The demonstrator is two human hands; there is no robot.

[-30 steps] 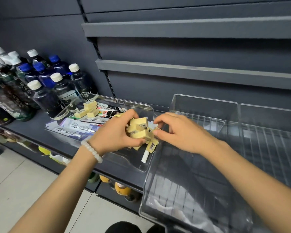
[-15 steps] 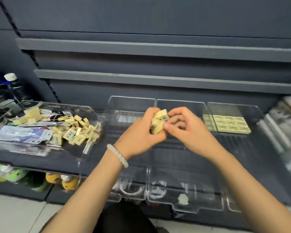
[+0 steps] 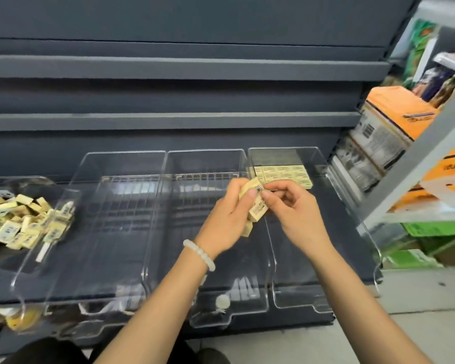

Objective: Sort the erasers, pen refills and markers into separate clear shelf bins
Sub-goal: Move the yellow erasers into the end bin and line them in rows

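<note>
1. Left hand [image 3: 227, 219] grips a small stack of cream erasers [image 3: 256, 203], fingers curled round them. Stack's long axis runs up-down in view, top tilted away. Count in hand: looks like three or four, edges blur together, can't be firmer.
2. Right hand [image 3: 290, 211] is touching the stack from its right side; thumb and forefinger pinch the top eraser near its barcode end, other fingers loosely curled.
3. Key relation: both hands sit over the divider between the middle bin [image 3: 205, 232] and the right-hand bin [image 3: 323, 229]. The laid eraser rows [image 3: 283, 174] are beyond the hands and slightly right, at the back of the right-hand bin. My read: right hand is nearer, so it peels one off and carries it forward-right.
4. Clear bins: four in view. Left of the middle bin, one more bare bin [image 3: 111, 232]; further left, the source bin [image 3: 24, 258].
5. Source bin holds a loose pile of erasers [image 3: 19, 227], well over a dozen, plus one white stick [image 3: 43, 249] poking from the pile, marker or refill, can't tell.
6. Laid rows: about two rows of four, partly hidden behind the hands.
</note>
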